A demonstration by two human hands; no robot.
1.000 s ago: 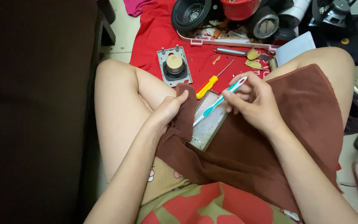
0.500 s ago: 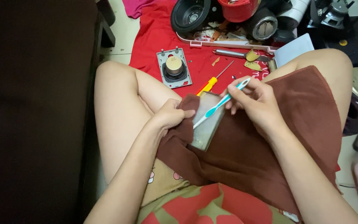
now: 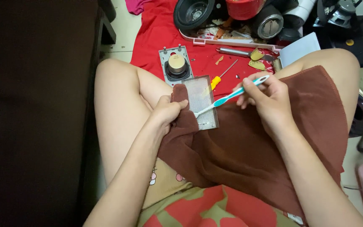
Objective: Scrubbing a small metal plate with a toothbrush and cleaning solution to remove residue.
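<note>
From the head camera, I saw my left hand (image 3: 167, 111) pinching the brown towel (image 3: 248, 147) against the mesh plate (image 3: 202, 101) on my lap. My right hand (image 3: 265, 98), at three o'clock from it, gripped the toothbrush (image 3: 232, 96), bristles touching the mesh. I judged the brushing half done.

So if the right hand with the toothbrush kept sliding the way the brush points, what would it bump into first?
Probably the left hand. The right hand aims the toothbrush down-left across the mesh panel, whose far edge that hand grips through the brown towel; depth is uncertain.
</note>
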